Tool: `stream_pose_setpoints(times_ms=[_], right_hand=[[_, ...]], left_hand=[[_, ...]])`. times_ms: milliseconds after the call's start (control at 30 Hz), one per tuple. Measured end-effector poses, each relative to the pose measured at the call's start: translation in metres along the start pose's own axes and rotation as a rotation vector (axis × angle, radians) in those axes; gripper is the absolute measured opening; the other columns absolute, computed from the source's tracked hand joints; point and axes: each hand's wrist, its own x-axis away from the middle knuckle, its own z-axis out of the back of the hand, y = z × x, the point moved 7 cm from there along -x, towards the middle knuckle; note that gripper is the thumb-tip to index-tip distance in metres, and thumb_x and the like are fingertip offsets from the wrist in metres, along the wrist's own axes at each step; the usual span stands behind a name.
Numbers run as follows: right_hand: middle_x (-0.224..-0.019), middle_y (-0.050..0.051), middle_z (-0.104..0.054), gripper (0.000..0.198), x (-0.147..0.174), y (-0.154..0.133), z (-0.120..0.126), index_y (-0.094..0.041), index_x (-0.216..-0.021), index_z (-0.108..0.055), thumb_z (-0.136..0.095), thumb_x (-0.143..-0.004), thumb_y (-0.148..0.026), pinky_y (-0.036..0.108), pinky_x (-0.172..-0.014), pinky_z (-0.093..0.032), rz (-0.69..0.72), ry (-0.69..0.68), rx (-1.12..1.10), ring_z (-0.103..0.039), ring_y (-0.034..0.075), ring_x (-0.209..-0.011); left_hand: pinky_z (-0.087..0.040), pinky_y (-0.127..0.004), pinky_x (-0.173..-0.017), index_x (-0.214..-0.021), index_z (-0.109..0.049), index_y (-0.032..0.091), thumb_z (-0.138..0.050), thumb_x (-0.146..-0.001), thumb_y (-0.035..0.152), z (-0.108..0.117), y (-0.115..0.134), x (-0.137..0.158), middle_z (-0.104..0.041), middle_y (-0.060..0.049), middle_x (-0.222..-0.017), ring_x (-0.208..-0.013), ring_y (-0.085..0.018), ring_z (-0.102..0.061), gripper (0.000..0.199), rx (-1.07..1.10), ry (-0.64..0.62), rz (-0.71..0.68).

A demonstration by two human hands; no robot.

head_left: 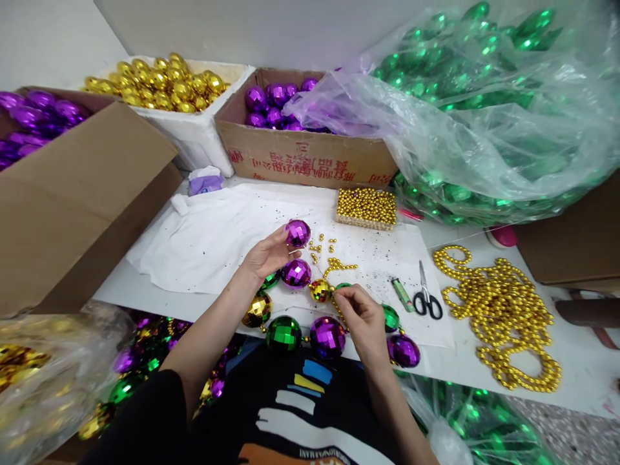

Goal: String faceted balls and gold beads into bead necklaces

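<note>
My left hand (269,253) has its fingers round a purple faceted ball (297,233), raised over the white cloth. Closed in a pinch, my right hand (361,314) is at the end of a gold faceted ball (320,290); what lies between its fingertips is too small to make out. A thin string (314,258) runs between the two hands. Just below my left hand is another purple ball (296,273). A strand of large balls, among them a green ball (283,334) and a purple ball (328,337), lies along the table's near edge.
Loose gold beads (339,265) lie beyond my hands, near a clear bead box (367,208). To the right are a green lighter (402,295), black-handled scissors (427,303) and gold bead chains (504,310). Cardboard boxes (310,155), a white foam box (203,139) and a plastic bag (465,142) stand behind.
</note>
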Motion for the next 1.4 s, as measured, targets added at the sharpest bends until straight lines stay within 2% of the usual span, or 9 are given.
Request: stream_pose_setpoints(times_ms=[167,400,867,967,1033,1100,1233,1333,1400], right_hand=[[-0.072,0.001,-0.057,0.02,-0.001,-0.003,-0.004,-0.019,-0.077,-0.067,-0.061,-0.087,-0.035,0.027,-0.063,-0.039,0.04,0.021,0.024,-0.052,0.015,-0.069],[-0.072,0.0,-0.056,0.02,0.0,-0.002,-0.006,-0.019,-0.076,-0.067,-0.062,-0.089,-0.033,0.027,-0.062,-0.038,0.057,0.045,0.046,-0.049,0.014,-0.067],[-0.073,0.0,-0.056,0.021,-0.005,0.002,-0.013,-0.019,-0.076,-0.065,-0.059,-0.09,-0.033,0.027,-0.064,-0.039,0.065,0.041,0.088,-0.051,0.014,-0.069],[-0.071,-0.002,-0.054,0.018,-0.008,0.008,-0.015,-0.019,-0.092,-0.066,-0.058,-0.09,-0.035,0.026,-0.061,-0.039,0.027,0.015,0.052,-0.049,0.014,-0.066],[-0.07,-0.003,-0.052,0.028,-0.009,0.009,-0.018,-0.02,-0.113,-0.065,-0.057,-0.09,-0.035,0.026,-0.059,-0.038,0.019,-0.016,0.027,-0.046,0.013,-0.062],[-0.073,-0.002,-0.053,0.035,-0.011,0.007,-0.022,-0.022,-0.123,-0.063,-0.056,-0.092,-0.036,0.026,-0.059,-0.038,0.042,-0.069,0.028,-0.046,0.014,-0.062],[-0.082,0.001,-0.057,0.027,-0.013,0.002,-0.029,-0.023,-0.11,-0.068,-0.059,-0.09,-0.038,0.027,-0.063,-0.041,0.085,-0.148,0.056,-0.051,0.015,-0.07],[-0.081,0.0,-0.054,0.015,-0.014,0.001,-0.026,-0.02,-0.085,-0.065,-0.066,-0.085,-0.035,0.027,-0.061,-0.039,0.092,-0.107,0.13,-0.049,0.013,-0.066],[-0.078,0.0,-0.054,0.017,-0.013,0.0,-0.023,-0.02,-0.074,-0.059,-0.063,-0.087,-0.032,0.027,-0.061,-0.038,0.102,-0.055,0.175,-0.049,0.012,-0.064]], left_hand=[[-0.058,-0.03,-0.073,-0.106,-0.064,0.017,-0.074,-0.077,0.014,-0.009,-0.005,0.004,-0.071,-0.007,-0.107,-0.089,-0.018,-0.07,0.031,-0.007,-0.07,0.006],[-0.058,-0.029,-0.071,-0.112,-0.063,0.017,-0.081,-0.073,0.016,-0.015,-0.008,0.006,-0.071,-0.007,-0.102,-0.087,-0.018,-0.069,0.043,-0.006,-0.092,0.04],[-0.058,-0.029,-0.066,-0.101,-0.062,0.017,-0.076,-0.081,0.02,-0.002,-0.011,-0.002,-0.073,-0.007,-0.093,-0.081,-0.023,-0.074,0.025,-0.074,-0.025,0.019],[-0.059,-0.028,-0.067,-0.102,-0.061,0.017,-0.073,-0.084,0.022,-0.007,-0.009,0.0,-0.072,-0.008,-0.099,-0.09,-0.026,-0.075,0.023,-0.089,-0.06,0.004],[-0.06,-0.026,-0.066,-0.104,-0.06,0.017,-0.071,-0.086,0.022,-0.009,-0.008,0.001,-0.072,-0.008,-0.101,-0.092,-0.026,-0.075,0.022,-0.08,-0.069,0.009],[-0.061,-0.027,-0.066,-0.107,-0.059,0.017,-0.069,-0.087,0.021,-0.01,-0.007,0.002,-0.072,-0.009,-0.099,-0.089,-0.025,-0.076,0.023,-0.069,-0.051,0.015],[-0.064,-0.03,-0.074,-0.107,-0.058,0.017,-0.068,-0.088,0.019,-0.016,-0.002,0.004,-0.073,-0.008,-0.092,-0.081,-0.022,-0.076,0.022,-0.066,-0.015,-0.025],[-0.064,-0.03,-0.074,-0.106,-0.058,0.017,-0.068,-0.088,0.018,-0.023,0.004,0.007,-0.073,-0.007,-0.092,-0.078,-0.021,-0.075,0.02,-0.082,-0.012,-0.054],[-0.064,-0.03,-0.075,-0.105,-0.059,0.017,-0.066,-0.089,0.018,-0.025,0.007,0.008,-0.072,-0.007,-0.091,-0.078,-0.02,-0.075,0.018,-0.07,0.01,-0.07]])
